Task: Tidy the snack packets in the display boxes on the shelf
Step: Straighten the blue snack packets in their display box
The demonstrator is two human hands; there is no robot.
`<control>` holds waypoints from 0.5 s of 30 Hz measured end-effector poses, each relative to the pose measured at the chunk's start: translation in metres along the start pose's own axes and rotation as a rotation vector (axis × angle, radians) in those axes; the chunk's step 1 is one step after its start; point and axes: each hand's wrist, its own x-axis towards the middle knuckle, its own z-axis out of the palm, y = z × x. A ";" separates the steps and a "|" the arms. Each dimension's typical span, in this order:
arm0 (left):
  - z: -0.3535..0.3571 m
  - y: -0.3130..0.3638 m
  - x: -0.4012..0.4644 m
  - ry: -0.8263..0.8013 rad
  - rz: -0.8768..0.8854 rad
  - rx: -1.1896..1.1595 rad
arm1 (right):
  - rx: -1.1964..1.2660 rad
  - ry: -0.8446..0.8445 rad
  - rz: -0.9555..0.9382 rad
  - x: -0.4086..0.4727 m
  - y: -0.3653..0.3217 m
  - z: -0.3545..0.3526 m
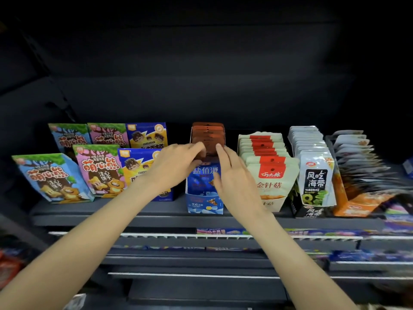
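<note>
Cartoon-bear biscuit bags [53, 177] at shelf [111, 209] left, your left hand [176, 162] pinching brown snack packets [208, 136] in the blue display box [204, 202] at centre, your right hand [232, 175] beside it — fingers straight, holding nothing, mushroom packets [271, 175] right.

shelf [156, 209]: runs left to right, everything below sits on it
far left: three bear biscuit bags [50, 177] in the front row, more of the same lined up right behind them
chocolate bags [143, 168]: just right of the biscuit bags, one in front, one behind
middle box [204, 198]: right of the chocolate bags, with a row of packets [208, 136] stacked front to back inside it
left hand [176, 163]: on the left side of that row, over the box's front
right hand [232, 175]: on the right side of the row, partly in front of the box
mushroom packets [268, 173]: next box to the right
seaweed packets [315, 175]: right of those
far right: another packed box [357, 193], too blurry to tell more
</note>
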 end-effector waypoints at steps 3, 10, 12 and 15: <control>-0.005 -0.003 -0.009 0.018 -0.065 -0.182 | -0.004 -0.002 -0.028 0.006 0.001 -0.004; -0.005 -0.003 -0.026 0.093 -0.302 -0.581 | 0.045 -0.046 -0.083 0.026 0.004 -0.028; -0.004 -0.004 -0.029 0.087 -0.329 -0.594 | 0.042 -0.083 -0.078 0.029 0.005 -0.033; -0.001 -0.005 -0.032 0.083 -0.317 -0.545 | 0.036 -0.169 -0.089 0.032 0.007 -0.036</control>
